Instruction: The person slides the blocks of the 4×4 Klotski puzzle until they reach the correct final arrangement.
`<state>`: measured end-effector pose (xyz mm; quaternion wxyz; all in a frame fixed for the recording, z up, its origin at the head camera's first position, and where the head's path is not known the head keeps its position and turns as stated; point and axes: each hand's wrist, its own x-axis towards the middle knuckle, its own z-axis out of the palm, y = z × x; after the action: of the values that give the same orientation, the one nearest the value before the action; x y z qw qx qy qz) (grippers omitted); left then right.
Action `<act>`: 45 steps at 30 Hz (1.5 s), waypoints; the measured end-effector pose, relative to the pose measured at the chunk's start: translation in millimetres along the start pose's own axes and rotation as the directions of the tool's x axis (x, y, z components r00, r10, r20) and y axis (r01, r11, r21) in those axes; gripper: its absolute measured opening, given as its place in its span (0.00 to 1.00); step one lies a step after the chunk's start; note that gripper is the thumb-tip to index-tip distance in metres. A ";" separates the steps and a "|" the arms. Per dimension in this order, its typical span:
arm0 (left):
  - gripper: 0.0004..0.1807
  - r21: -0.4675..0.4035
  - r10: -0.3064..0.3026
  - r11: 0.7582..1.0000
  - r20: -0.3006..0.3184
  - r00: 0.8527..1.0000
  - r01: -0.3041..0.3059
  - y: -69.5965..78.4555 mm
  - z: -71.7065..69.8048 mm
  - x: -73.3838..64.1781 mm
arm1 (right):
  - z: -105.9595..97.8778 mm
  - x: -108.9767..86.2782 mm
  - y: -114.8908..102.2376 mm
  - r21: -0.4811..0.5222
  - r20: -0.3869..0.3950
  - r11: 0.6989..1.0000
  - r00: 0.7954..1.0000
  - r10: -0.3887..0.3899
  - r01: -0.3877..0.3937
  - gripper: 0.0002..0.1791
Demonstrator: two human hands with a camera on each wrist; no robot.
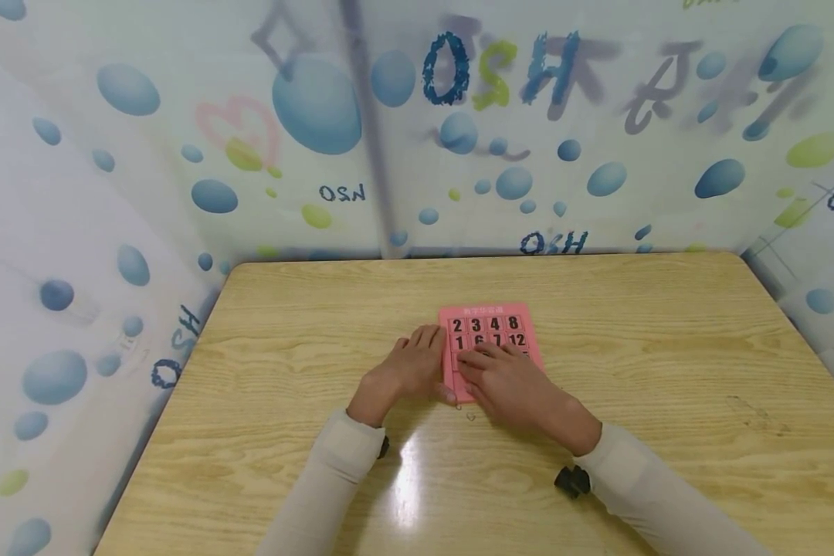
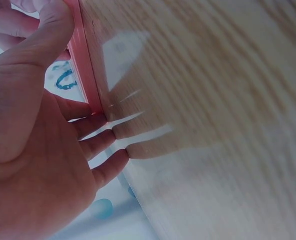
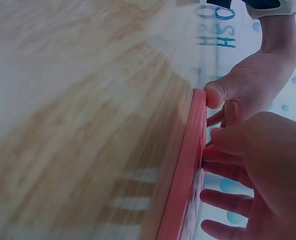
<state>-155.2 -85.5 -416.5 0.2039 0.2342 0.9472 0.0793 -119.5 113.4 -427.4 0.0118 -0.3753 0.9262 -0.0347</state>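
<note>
A pink sliding number puzzle [image 1: 531, 340] lies flat at the middle of the table, its rows of black-numbered tiles partly covered. The top row reads 2, 3, 4, 8; below it 1, 6, 7 and 12 show. My left hand [image 1: 413, 367] rests along the puzzle's left edge, with its thumb by the near left corner. In the left wrist view, its outstretched fingertips [image 2: 118, 155] touch the tabletop. My right hand [image 1: 510, 386] reaches over the puzzle from the near right, fingers extended onto the lower tiles. It hides much of the lower rows.
The wooden table [image 1: 667, 347] extends to both sides of the puzzle. A wall covering [image 1: 417, 177] with blue and green drops and lettering stands behind it and at the sides. Dark straps [image 1: 572, 481] show at the wrists, below white sleeves [image 1: 646, 486].
</note>
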 end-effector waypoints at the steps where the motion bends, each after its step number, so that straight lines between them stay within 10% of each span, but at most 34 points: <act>1: 0.65 0.001 0.001 1.000 0.000 1.000 -0.001 0.0 0.2 0.1 | 0.1 -0.2 0.4 0.004 0.001 1.000 1.000 -0.002 0.002 0.23; 45: 0.65 -0.017 0.010 1.000 0.006 1.000 -0.010 -1.2 0.3 0.1 | -1.5 -25.4 16.3 -0.005 -0.098 0.986 0.981 -0.167 0.167 0.14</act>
<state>-155.6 -86.5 -417.2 0.2084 0.2374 0.9447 0.0875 -112.7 142.8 -427.2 -0.0359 -0.4497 0.8908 -0.0554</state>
